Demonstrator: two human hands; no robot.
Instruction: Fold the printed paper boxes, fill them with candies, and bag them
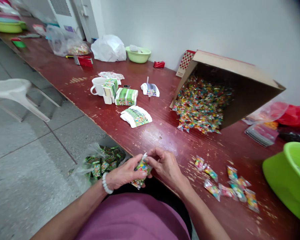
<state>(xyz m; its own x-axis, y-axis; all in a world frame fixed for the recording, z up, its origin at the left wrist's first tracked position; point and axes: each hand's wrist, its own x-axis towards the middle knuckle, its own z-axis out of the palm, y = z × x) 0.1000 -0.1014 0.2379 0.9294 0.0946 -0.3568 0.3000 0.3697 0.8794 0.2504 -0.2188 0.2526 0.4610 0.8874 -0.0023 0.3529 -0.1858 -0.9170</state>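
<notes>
In front of my body, at the table's front edge, my left hand (130, 171) is closed around a small green printed candy box (143, 167). My right hand (162, 163) pinches at the upper end of that box, where a white flap stands up; the fingertips partly cover it. Below and left of my left hand, a clear plastic bag (83, 169) holds many dark green printed packs (105, 163). Several wrapped candies (212, 189) in clear wrappers lie on the table to the right of my right hand.
A tipped cardboard box (242, 63) spills wrapped candies (202, 103) onto the red table (162, 123). Flat green cartons (137, 116), bundled cartons (126, 96) and a white mug (98, 86) stand farther back. A green basin (287, 180) is at right; a white stool (12, 90) is at left.
</notes>
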